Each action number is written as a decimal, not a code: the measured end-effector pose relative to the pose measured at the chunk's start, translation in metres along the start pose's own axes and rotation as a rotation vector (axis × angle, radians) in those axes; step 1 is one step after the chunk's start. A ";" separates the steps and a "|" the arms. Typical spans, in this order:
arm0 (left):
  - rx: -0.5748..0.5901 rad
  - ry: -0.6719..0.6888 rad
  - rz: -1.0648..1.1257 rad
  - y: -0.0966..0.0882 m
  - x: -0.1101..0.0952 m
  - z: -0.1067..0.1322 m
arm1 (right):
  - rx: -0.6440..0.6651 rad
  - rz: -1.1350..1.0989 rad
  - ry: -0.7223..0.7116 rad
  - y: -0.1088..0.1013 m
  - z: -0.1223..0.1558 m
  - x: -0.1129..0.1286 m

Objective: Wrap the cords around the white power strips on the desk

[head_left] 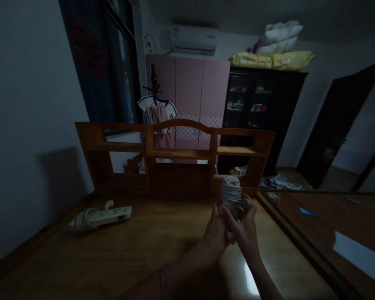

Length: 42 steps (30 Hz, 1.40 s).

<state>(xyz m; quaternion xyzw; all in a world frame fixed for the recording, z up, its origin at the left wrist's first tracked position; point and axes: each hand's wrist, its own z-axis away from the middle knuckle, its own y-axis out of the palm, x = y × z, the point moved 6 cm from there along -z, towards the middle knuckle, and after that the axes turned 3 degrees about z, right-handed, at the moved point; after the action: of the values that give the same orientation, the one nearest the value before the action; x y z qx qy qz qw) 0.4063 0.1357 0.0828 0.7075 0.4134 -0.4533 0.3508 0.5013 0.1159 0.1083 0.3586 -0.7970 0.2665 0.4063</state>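
A grey-white power strip (231, 181), its cord (230, 193) wound round it in several turns, stands upright in my two hands above the wooden desk top (162, 233). My left hand (217, 229) grips its lower part from the left. My right hand (245, 225) closes on it from the right, the thumb across its front. By the right fingers is a pale rounded end (246, 203), perhaps the plug; the dim light hides its detail. A second power strip (109, 216), with its cord bundled round one end, lies on the desk top at the left.
A wooden shelf unit (179, 155) stands along the desk's far edge. White wall (28, 125) borders the left. At the right, past a raised wooden edge (295, 241), a lower brown surface (325, 221) bears a white sheet (361, 254) and a blue card (306, 212).
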 end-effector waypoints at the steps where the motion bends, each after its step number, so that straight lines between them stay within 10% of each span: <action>1: 0.001 0.005 -0.147 0.002 0.003 0.006 | -0.031 -0.037 0.047 -0.006 -0.001 -0.010; 6: 0.058 0.015 -0.715 0.017 0.024 0.035 | -0.057 -0.078 0.210 -0.028 0.005 -0.043; 15: 0.293 0.156 -0.898 0.027 0.055 0.045 | 0.024 0.121 0.163 -0.052 -0.004 -0.081; 28: 0.336 0.225 -1.263 -0.101 0.071 0.014 | 0.224 0.695 0.106 -0.061 -0.082 -0.154; 42: 0.239 0.141 -1.151 -0.145 0.071 0.009 | 0.145 0.513 0.116 -0.050 -0.120 -0.173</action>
<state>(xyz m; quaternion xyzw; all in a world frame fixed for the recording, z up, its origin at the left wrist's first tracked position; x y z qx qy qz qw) 0.2900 0.2068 -0.0040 0.4324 0.6990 -0.5662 -0.0622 0.6665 0.2332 0.0335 0.1573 -0.8160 0.4371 0.3440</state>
